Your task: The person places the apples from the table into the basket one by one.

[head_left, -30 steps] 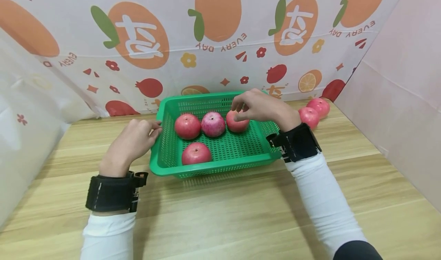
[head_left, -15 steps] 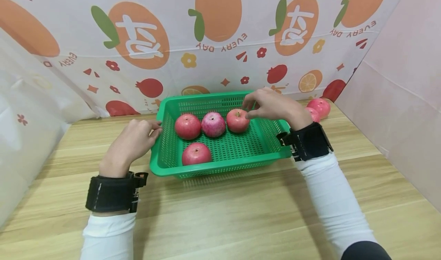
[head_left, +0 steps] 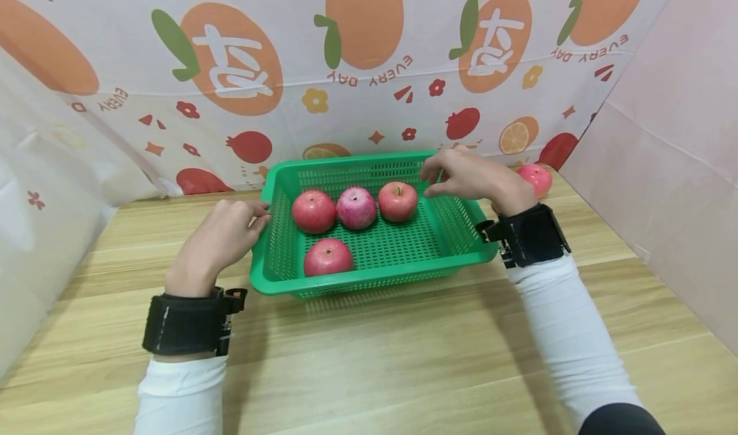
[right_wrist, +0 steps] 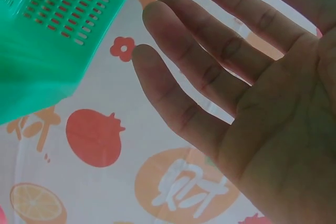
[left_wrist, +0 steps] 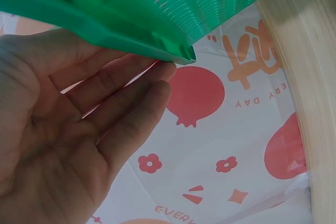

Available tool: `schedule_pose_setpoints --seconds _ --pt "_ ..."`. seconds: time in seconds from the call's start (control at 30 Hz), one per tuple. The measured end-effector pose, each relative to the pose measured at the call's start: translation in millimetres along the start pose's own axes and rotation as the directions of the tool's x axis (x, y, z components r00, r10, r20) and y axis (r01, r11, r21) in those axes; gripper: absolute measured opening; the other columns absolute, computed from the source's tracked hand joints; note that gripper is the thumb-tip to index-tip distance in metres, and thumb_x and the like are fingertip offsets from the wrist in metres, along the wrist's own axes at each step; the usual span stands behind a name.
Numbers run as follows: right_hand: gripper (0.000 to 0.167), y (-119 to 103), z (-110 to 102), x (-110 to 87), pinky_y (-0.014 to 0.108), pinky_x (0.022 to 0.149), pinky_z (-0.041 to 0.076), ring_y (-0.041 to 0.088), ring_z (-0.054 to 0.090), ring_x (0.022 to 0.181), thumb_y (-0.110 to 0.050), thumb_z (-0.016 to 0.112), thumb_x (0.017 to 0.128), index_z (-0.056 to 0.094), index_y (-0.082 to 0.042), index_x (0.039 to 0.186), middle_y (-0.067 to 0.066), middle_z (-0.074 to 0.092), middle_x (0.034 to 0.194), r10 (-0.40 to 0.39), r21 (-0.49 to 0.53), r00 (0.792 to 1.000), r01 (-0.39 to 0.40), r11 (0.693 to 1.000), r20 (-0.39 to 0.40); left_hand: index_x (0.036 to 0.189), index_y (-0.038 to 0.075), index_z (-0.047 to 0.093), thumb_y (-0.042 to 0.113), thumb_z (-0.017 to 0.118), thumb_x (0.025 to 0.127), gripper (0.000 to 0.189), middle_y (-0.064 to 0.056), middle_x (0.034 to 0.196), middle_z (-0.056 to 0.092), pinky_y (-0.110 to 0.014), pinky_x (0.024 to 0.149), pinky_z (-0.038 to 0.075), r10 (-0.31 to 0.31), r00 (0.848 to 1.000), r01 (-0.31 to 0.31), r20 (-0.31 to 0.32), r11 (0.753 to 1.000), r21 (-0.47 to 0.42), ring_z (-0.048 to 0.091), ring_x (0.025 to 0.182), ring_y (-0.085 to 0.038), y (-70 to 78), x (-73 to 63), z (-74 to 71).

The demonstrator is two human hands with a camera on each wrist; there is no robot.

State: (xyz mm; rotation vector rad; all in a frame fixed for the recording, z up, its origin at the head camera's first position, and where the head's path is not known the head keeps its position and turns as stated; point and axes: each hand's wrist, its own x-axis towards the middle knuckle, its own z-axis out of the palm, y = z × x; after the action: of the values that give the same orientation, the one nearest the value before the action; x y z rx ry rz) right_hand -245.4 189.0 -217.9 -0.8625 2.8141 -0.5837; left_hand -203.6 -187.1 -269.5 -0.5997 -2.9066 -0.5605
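Observation:
My left hand rests at the left rim of a green perforated plastic basket. In the left wrist view, its fingers extend fairly straight to the rim, which hides part of the upper ones. Over the basket's back right corner hovers my right hand, fingers spread and nothing held. Inside lie a red apple, a purplish-pink mottled apple and a lighter red apple with a stem, side by side in a row. Another red apple sits at the front left, by the near wall.
A pink-red apple lies on the wooden table at the back right, partly behind my right wrist. Behind the basket hangs a white fruit-print cloth. A pale plain wall covering borders the right side.
My right hand has moved right, away from the stemmed apple, which now shows fully. My forearm now hides one of the two table apples. The left hand and basket have stayed put.

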Motion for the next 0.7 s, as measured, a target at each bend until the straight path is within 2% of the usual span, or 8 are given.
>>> schedule_pose_setpoints --seconds 0.17,0.4,0.6,0.7 --pt "0.026 7.2 0.5 -4.8 0.046 0.090 0.052 0.031 0.065 0.103 -0.012 0.072 0.095 0.070 0.002 0.117 0.015 0.069 0.114 0.023 0.002 1.000 -0.023 1.000 0.005 0.115 -0.020 0.066 0.000 0.062 0.098 0.026 -0.036 0.121 0.063 -0.030 0.048 0.036 -0.007 1.000 0.007 -0.003 1.000 0.000 0.061 0.067 -0.027 0.4 -1.6 -0.2" --pt "0.024 15.6 1.1 -8.9 0.045 0.088 0.054 0.031 0.065 0.101 -0.009 0.071 0.095 0.071 0.003 0.115 0.014 0.070 0.110 0.024 0.011 1.000 -0.023 1.000 -0.003 0.114 -0.020 0.066 0.000 0.062 0.098 0.026 -0.036 0.121 0.063 -0.031 0.050 0.038 -0.003 1.000 0.003 -0.004 1.000 -0.004 0.069 0.085 -0.038 0.3 -1.7 0.3" --pt "0.022 21.4 2.8 -10.5 0.045 0.087 0.053 0.030 0.064 0.100 -0.008 0.072 0.094 0.071 0.003 0.113 0.013 0.070 0.105 0.044 -0.006 0.999 -0.044 0.999 -0.001 0.115 -0.020 0.066 0.000 0.061 0.098 0.026 -0.035 0.121 0.063 -0.032 0.052 0.039 -0.003 1.000 0.003 -0.004 1.000 -0.001 0.068 0.084 -0.039 -0.4 -1.2 0.5" --pt "0.022 25.0 3.4 -11.1 0.046 0.087 0.053 0.030 0.065 0.100 -0.007 0.072 0.094 0.071 0.003 0.113 0.013 0.070 0.105 0.045 -0.002 0.999 -0.045 0.999 -0.002 0.115 -0.020 0.066 0.001 0.061 0.099 0.027 -0.035 0.122 0.062 -0.034 0.054 0.041 0.003 1.000 -0.003 -0.005 1.000 -0.001 0.068 0.091 -0.043 -1.4 -0.7 1.2"
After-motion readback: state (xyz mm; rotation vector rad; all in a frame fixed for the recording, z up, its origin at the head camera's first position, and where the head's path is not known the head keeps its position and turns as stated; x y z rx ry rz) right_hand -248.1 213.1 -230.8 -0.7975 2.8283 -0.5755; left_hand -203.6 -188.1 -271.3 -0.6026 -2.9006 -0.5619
